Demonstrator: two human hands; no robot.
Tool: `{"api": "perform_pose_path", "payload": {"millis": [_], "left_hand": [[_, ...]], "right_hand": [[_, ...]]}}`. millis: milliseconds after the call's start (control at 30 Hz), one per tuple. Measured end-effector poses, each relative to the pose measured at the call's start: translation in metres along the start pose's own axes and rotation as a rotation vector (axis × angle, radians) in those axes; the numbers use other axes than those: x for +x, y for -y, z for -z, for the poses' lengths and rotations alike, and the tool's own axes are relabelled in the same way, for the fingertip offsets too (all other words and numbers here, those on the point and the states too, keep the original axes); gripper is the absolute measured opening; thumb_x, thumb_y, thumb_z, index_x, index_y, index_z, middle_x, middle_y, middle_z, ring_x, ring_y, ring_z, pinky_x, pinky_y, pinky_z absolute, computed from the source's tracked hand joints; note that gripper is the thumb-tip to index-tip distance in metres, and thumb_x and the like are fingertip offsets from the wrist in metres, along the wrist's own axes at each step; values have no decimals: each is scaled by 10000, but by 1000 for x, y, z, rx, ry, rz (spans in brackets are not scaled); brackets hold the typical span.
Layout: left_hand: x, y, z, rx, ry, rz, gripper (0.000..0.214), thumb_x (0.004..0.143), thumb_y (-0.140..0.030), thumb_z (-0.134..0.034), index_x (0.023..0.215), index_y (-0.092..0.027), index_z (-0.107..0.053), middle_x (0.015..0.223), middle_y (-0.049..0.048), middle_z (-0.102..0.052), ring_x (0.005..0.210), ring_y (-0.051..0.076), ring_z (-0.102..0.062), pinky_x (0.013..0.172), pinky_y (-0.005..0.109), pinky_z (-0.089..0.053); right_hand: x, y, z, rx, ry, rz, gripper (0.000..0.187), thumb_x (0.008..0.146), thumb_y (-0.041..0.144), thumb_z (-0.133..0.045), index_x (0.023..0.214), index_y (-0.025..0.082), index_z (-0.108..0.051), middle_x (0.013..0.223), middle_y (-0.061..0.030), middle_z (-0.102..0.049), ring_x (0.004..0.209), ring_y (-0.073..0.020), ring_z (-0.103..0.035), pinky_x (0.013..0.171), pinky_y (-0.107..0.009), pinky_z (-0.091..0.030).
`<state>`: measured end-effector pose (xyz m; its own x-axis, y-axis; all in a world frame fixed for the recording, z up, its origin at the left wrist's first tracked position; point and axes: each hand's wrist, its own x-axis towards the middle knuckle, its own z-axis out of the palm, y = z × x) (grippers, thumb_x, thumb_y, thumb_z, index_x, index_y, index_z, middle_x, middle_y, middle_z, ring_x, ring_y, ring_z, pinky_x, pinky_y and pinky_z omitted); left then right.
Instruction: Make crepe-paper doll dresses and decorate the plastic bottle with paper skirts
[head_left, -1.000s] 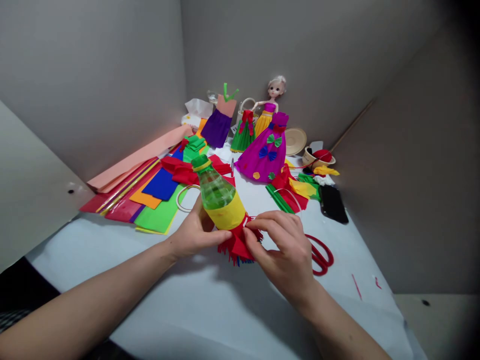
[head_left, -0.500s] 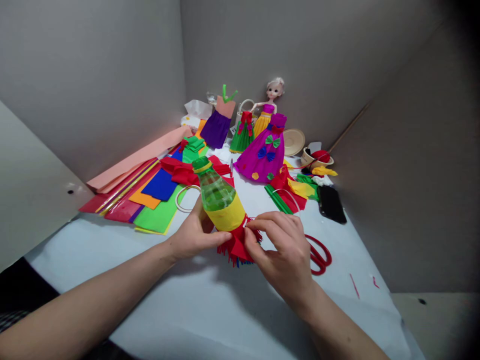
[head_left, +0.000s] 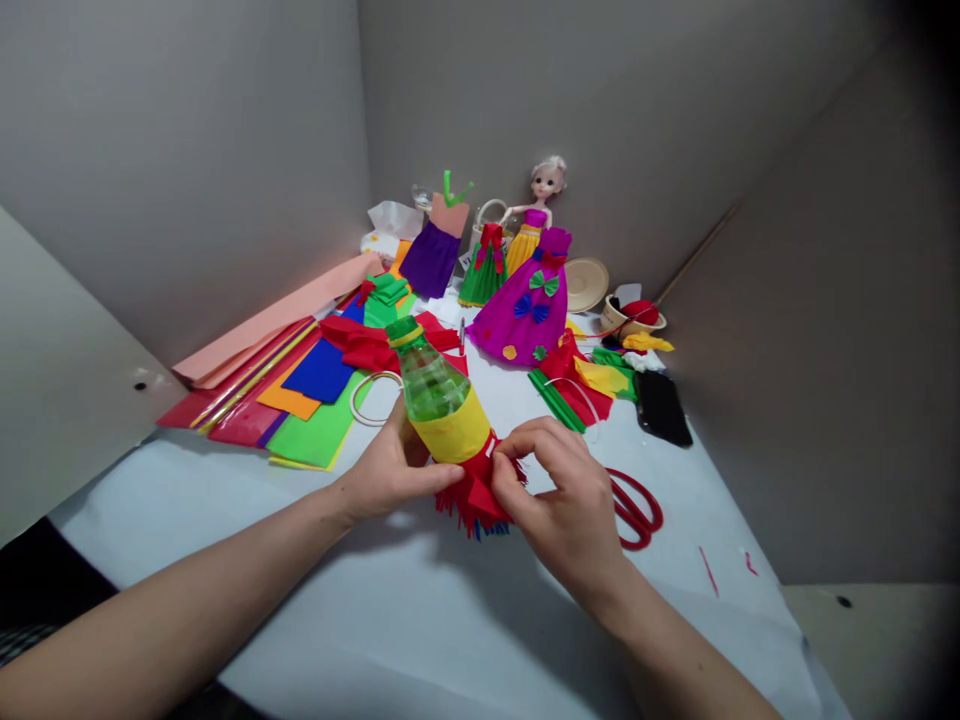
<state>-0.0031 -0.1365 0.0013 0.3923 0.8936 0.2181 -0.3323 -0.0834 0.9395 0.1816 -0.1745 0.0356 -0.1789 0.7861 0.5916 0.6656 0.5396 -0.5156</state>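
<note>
My left hand [head_left: 390, 472] grips a clear plastic bottle [head_left: 429, 383] with a green cap, which tilts above the white table top. A yellow paper band [head_left: 451, 427] wraps the bottle's middle. Around its lower end sits a red fringed crepe paper skirt [head_left: 474, 497], with a little blue fringe showing beneath. My right hand [head_left: 555, 497] pinches the red paper at the bottle's lower right side. The fingers of both hands hide part of the skirt, and the bottle's base is out of sight.
Behind the hands lie coloured paper sheets [head_left: 319, 420] and a white ring [head_left: 367, 398]. Further back stand a doll [head_left: 544, 190] and a magenta paper dress [head_left: 519, 312]. Red scissors [head_left: 637, 510] lie to the right, near a black phone [head_left: 664, 408]. Grey walls surround the table.
My right hand's fingers have shifted slightly up and left on the red paper, gathering it closer to the bottle. The bottle has barely moved, and the whole view has drifted slightly.
</note>
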Motion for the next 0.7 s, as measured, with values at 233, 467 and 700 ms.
{"api": "perform_pose_path", "payload": {"millis": [233,467,700], "left_hand": [[-1,0,-1,-7,33,-4,486,690,-199,-816,1113,-194,-577,1103,90,-659,984,238,-647,849,354,-510],[-2,2,0,8,0,-9,514,684,-209,-822,1128,-205,-562,1115,89,-658,994,242,-644,861,366,-514],[-5,3,-1,20,19,-24,569,696,-211,-819,1165,-212,-496,1187,115,-642,1055,258,-647,876,358,-523]], "right_hand": [[2,3,4,148,56,-174,87,802,165,-607,746,220,-570,738,7,-617,695,-144,-561,658,-292,-427],[5,6,6,209,77,-272,91,760,135,-596,728,218,-580,716,19,-614,663,-127,-535,629,-257,-432],[5,7,6,211,83,-275,77,760,150,-605,733,217,-578,723,17,-618,668,-129,-533,628,-254,-432]]}}
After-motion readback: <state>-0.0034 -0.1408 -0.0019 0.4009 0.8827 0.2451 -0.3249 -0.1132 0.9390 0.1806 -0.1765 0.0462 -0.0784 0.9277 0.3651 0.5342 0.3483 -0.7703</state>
